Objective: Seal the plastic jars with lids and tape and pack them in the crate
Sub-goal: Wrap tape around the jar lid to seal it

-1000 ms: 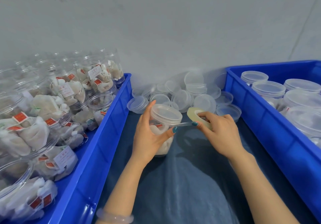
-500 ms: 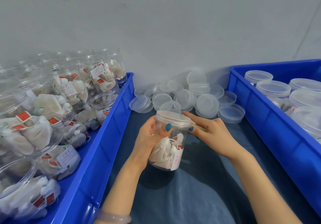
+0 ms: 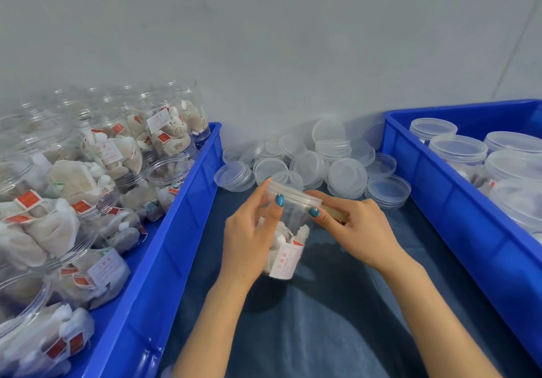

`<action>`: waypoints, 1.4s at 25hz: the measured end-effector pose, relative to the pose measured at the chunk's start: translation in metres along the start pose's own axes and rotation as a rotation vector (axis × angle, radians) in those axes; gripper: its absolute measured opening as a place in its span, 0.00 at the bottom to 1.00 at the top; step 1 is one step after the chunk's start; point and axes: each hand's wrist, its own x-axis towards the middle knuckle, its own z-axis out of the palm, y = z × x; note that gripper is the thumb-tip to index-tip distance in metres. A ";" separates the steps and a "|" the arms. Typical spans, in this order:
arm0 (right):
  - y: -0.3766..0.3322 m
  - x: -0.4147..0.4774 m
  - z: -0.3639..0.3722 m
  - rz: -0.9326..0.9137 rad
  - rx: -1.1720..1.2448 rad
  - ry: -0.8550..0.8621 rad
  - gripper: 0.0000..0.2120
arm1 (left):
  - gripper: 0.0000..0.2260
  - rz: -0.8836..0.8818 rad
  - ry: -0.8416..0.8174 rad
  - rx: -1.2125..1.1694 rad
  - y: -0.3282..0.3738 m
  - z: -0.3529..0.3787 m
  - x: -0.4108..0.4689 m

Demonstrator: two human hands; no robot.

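The jar [image 3: 289, 239] is in the middle, above the dark blue counter [image 3: 322, 333], between the two hands. It is clear plastic with white tea bags and a white label inside, and it is a little tilted. I cannot tell if its bottom touches the counter. A clear lid [image 3: 296, 194] sits on its mouth.

The left hand [image 3: 249, 236] grasps the jar from the left side: the fingers are curled around the wall of the jar and the thumb lies on the edge of the lid. The right hand [image 3: 355, 228] is at the right side of the jar. Its thumb presses on the jar just under the lid, and its fingers are closed around a beige tape roll [image 3: 334, 212], which is mostly hidden by the hand and lies just beside the jar.

Behind the hands, against the grey wall [image 3: 293, 54], there is a pile of loose lids [image 3: 346, 176]. At the left stands the left crate [image 3: 176, 231], blue, full of open jars [image 3: 88, 172] with tea bags. At the right stands the right crate [image 3: 457, 210], also blue, and inside it are closed jars [image 3: 457, 148] with lids on. The held jar is well apart from both crates.
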 end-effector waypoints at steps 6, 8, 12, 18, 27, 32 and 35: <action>0.000 -0.002 -0.003 0.036 -0.016 -0.106 0.32 | 0.43 0.017 -0.002 0.203 0.005 0.004 0.000; 0.000 -0.003 -0.007 -0.004 -0.037 -0.097 0.27 | 0.41 -0.028 0.028 0.178 0.005 -0.002 0.002; 0.003 -0.002 -0.011 0.001 -0.200 -0.052 0.25 | 0.42 -0.101 0.031 0.135 0.005 -0.012 0.003; 0.003 0.000 -0.016 0.124 0.093 -0.209 0.24 | 0.20 -0.074 -0.194 -0.265 0.016 -0.012 -0.002; 0.003 0.000 -0.016 0.062 0.400 -0.374 0.30 | 0.35 -0.082 -0.374 -0.295 0.002 -0.012 -0.003; -0.003 -0.002 -0.015 0.171 0.158 -0.206 0.30 | 0.29 0.067 0.064 -0.015 0.006 0.006 -0.007; -0.010 -0.004 -0.010 0.141 -0.027 -0.190 0.32 | 0.42 0.059 0.035 0.184 0.006 0.014 -0.010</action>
